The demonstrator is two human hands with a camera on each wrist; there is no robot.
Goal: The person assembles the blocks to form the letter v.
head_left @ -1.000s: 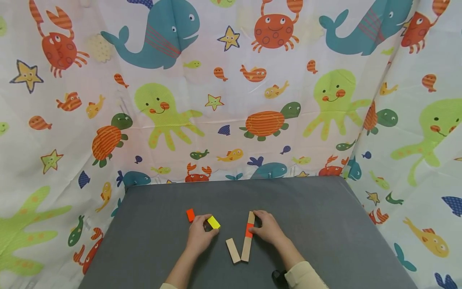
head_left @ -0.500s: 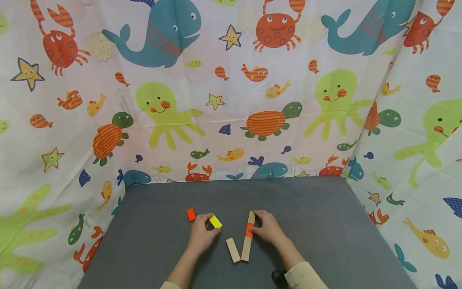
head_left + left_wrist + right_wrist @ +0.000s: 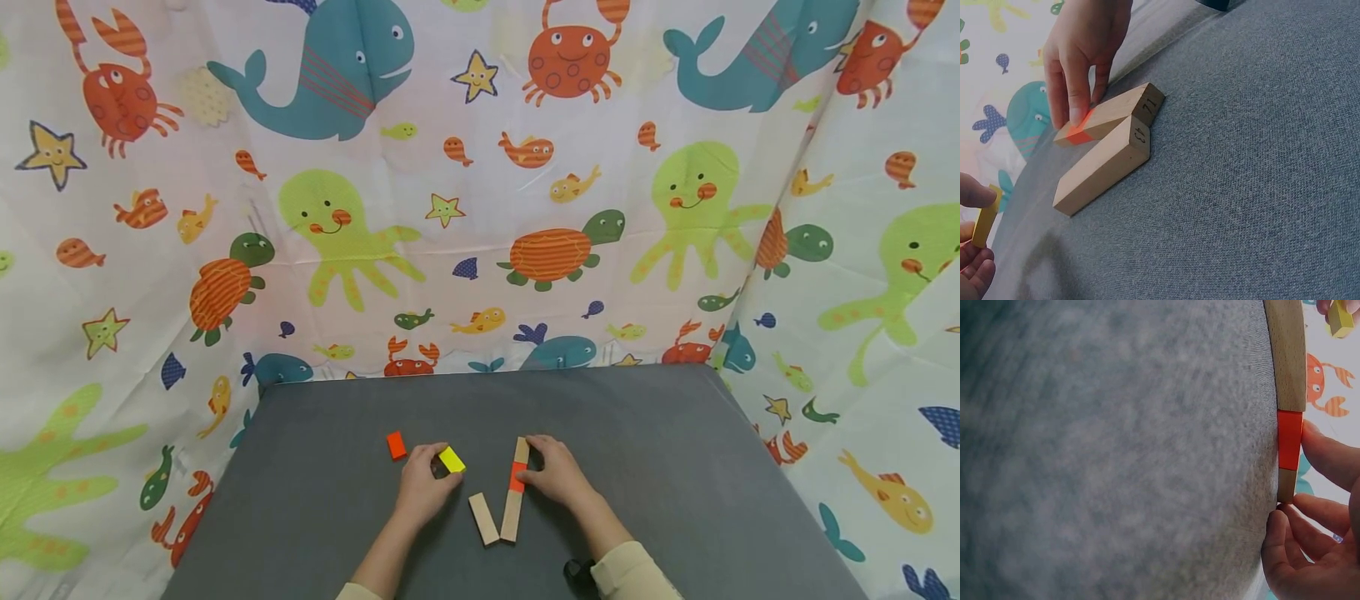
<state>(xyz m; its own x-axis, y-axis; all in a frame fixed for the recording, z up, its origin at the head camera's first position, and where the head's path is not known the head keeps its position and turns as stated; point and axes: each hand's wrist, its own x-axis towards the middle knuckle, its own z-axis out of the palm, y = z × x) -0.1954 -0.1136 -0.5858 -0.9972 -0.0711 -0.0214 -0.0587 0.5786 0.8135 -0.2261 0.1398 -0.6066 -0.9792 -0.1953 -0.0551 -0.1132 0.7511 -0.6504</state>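
Observation:
My left hand pinches a yellow block between thumb and fingers, over the grey cloth. To its right a row runs away from me: a plain wooden block, an orange block and another plain wooden block at the far end. My right hand holds this far part, thumb against the orange block and fingers at the far wooden end. A second long wooden block lies slanted, its near end meeting the row's near end. Black numerals mark both near ends in the left wrist view.
A red-orange block lies beyond and left of my left hand. Grey cloth covers the table. Behind it hangs a white curtain printed with sea animals. A black object sits beside the right sleeve.
My left hand has shifted slightly to the right with the yellow block, away from the red-orange one. The right hand and the row of blocks stay in place.

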